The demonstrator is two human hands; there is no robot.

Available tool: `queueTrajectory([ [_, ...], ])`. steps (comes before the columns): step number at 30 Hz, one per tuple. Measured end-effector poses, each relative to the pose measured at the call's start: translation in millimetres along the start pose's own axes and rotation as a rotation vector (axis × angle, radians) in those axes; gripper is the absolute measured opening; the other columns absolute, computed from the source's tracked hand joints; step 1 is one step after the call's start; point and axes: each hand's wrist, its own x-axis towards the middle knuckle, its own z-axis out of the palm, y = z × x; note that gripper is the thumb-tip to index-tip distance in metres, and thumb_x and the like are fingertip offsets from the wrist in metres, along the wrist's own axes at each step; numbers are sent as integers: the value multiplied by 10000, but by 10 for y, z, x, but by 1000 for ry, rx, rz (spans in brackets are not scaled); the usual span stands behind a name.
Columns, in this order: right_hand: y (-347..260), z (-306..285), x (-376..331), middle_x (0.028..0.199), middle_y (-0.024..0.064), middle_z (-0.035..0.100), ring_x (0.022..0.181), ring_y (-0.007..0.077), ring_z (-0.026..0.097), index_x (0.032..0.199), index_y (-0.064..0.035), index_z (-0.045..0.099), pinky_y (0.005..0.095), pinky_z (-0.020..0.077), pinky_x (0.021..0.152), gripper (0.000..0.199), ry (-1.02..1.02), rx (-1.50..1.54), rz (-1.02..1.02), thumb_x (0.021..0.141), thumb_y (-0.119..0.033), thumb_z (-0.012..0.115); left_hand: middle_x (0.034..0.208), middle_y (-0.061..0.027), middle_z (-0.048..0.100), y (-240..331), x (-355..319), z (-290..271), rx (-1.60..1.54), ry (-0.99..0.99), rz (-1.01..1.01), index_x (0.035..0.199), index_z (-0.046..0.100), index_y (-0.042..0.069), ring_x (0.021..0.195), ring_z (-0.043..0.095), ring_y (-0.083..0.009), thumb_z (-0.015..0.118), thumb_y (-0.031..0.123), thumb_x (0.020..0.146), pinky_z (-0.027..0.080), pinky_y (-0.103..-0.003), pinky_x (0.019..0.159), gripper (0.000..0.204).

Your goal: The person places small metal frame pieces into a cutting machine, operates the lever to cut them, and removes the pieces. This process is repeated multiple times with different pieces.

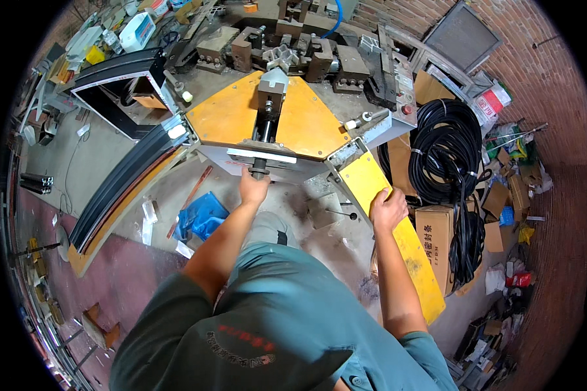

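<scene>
I stand at a metal machine with an orange, angled table top (pixel 306 124). My left hand (pixel 253 186) is closed around a dark round handle (pixel 259 171) that sticks out at the front middle of the machine. My right hand (pixel 387 209) rests on a long yellow support arm (pixel 411 251) that runs from the machine's right corner toward me, fingers curled over its edge. A central ram with a grey head (pixel 272 88) sits in the slot between the two orange plates.
Long black frame profiles (pixel 120 189) lie on the machine's left arm. A black frame corner (pixel 120 78) lies further back left. Coils of black rubber strip (pixel 447 153) and cardboard boxes (pixel 435 238) stand at the right. A blue bag (pixel 202 218) lies on the floor.
</scene>
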Motion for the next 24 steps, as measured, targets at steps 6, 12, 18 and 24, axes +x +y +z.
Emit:
queueTrajectory([
  [6, 8, 28, -15, 1163, 165, 653, 1135, 364, 574, 1160, -29, 641, 491, 378, 1000, 384, 34, 25, -3, 952, -332, 529, 894, -67, 659, -114, 202, -225, -808, -590, -434, 1164, 537, 72, 788, 649, -194, 713, 56, 821, 596, -380, 744, 386],
  [12, 29, 36, -36, 1111, 167, 655, 1079, 370, 585, 1095, -26, 635, 495, 392, 962, 353, 56, -8, -17, 953, -331, 527, 951, -71, 674, 66, -26, -44, 165, -51, 21, 1242, 486, 76, 787, 673, -213, 720, 111, 827, 586, -384, 756, 478],
  [18, 48, 85, -36, 1087, 177, 652, 1058, 374, 593, 1066, -26, 629, 497, 400, 933, 350, 62, -11, -44, 959, -342, 526, 938, -109, 643, -188, 248, -218, -775, -570, -406, 1235, 459, 43, 725, 655, -194, 743, 66, 793, 588, -348, 645, 526],
  [24, 60, 77, -30, 1115, 181, 656, 1065, 379, 594, 1081, -18, 640, 503, 402, 948, 368, 61, -10, -41, 963, -348, 528, 947, -106, 667, 95, -81, -18, 147, 43, 82, 1185, 466, 30, 772, 682, -222, 793, 122, 753, 581, -349, 693, 549],
])
